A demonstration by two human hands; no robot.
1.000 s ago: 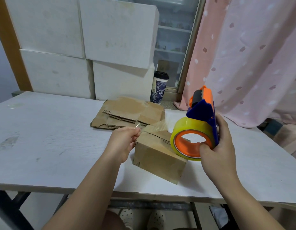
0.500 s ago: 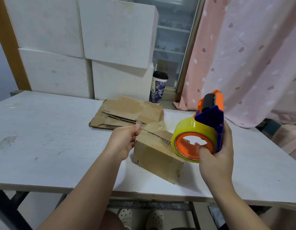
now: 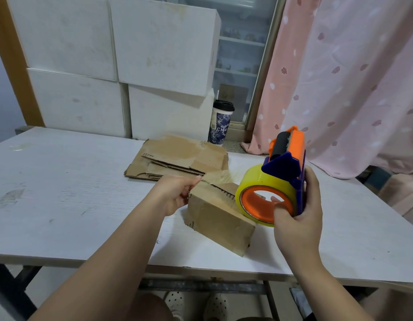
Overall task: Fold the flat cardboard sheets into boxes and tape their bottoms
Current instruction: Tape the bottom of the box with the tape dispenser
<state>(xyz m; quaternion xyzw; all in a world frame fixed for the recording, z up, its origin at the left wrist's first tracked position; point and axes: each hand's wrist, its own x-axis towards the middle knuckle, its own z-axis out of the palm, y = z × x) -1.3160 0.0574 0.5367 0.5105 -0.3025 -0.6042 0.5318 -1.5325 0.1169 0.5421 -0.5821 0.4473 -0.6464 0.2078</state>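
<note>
A small folded cardboard box [image 3: 220, 218] stands on the white table [image 3: 62, 193], near its front edge. My left hand [image 3: 175, 195] pinches the free end of clear tape at the box's top left corner. My right hand [image 3: 298, 218] grips a tape dispenser [image 3: 277, 181] with a yellow roll, orange hub and blue-orange frame, held just above the box's right end. A strip of clear tape [image 3: 219, 178] stretches between the two hands over the box top. Flat cardboard sheets [image 3: 177, 158] lie stacked behind the box.
Large white boxes [image 3: 112, 66] are stacked at the table's back. A paper cup with a black lid [image 3: 220, 125] stands beside them. A pink curtain [image 3: 351, 77] hangs on the right. The table's front edge runs just below the box.
My right hand has carried the dispenser to the right and slightly down, drawing more tape out. My left hand has stayed at the box's corner, still pinching the tape end.
</note>
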